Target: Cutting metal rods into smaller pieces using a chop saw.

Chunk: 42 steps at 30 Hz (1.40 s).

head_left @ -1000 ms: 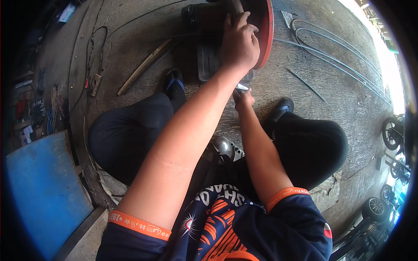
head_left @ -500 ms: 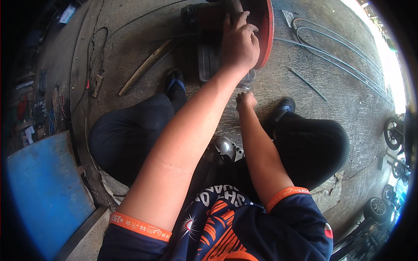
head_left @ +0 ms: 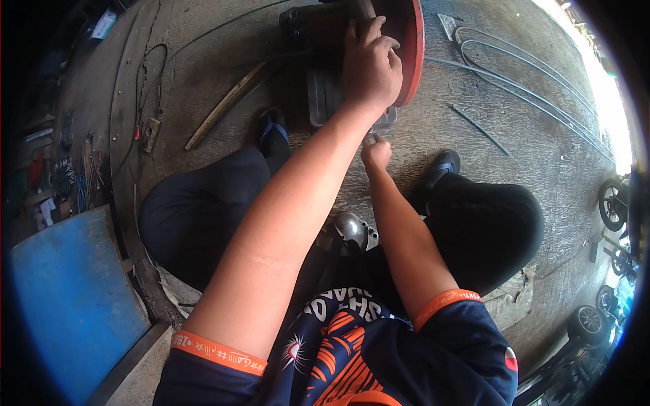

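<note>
At the top centre stands a cut-off saw with a red round guard and a dark grey base. My left hand is closed on the saw's handle, back of the hand upward, arm stretched forward. Below it, by the near end of the base, my right hand is closed in a fist. A small bit of metal shows at its fingertips, but what the fingers hold is mostly hidden. The work under the saw is hidden by my left hand and the guard.
Between my bent legs lies a rounded silver metal part. Bent metal rods and a short thin rod lie right. A wooden strip, a hammer and cables lie left. A blue panel is near left; wheels stand far right.
My right hand has shifted slightly left and its wrist has turned, with the fist now nearer the base. My left hand has stayed nearly still on the handle.
</note>
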Tool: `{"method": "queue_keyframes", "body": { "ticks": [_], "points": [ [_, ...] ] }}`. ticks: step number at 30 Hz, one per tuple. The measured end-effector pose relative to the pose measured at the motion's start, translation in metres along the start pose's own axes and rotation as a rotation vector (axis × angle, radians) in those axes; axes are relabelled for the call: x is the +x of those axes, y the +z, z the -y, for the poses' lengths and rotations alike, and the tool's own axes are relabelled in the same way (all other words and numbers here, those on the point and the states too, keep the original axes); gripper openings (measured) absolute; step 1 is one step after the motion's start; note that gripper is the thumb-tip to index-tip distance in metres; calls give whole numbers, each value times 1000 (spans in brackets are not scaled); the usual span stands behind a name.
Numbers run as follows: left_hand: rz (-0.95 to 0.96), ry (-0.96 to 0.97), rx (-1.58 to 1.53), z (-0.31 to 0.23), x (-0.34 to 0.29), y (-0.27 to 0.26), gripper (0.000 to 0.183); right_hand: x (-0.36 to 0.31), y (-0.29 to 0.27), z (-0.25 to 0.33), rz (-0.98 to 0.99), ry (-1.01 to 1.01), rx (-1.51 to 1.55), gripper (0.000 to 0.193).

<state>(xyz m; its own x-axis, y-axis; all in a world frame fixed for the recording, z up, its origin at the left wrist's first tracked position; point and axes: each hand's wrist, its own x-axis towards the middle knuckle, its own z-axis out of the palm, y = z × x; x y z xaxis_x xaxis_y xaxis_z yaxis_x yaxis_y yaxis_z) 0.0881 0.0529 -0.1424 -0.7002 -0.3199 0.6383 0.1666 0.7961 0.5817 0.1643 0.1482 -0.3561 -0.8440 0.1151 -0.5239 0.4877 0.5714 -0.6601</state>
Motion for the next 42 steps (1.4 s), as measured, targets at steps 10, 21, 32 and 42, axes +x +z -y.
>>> {"method": "queue_keyframes", "body": {
  "ticks": [10, 21, 32, 42],
  "points": [
    [-21, 8, 38, 6, -2, 8, 11, 23, 39, -15, 61, 473, 1121, 36],
    [-30, 3, 6, 0, 0, 0, 12, 31, 26, -17, -64, 601, 1270, 36],
    [-10, 2, 25, 3, 1, 3, 11, 18, 23, -5, -46, 232, 990, 49],
    [-22, 48, 11, 9, -1, 9, 10, 28, 29, 7, -151, 257, 501, 56]
  ]
}}
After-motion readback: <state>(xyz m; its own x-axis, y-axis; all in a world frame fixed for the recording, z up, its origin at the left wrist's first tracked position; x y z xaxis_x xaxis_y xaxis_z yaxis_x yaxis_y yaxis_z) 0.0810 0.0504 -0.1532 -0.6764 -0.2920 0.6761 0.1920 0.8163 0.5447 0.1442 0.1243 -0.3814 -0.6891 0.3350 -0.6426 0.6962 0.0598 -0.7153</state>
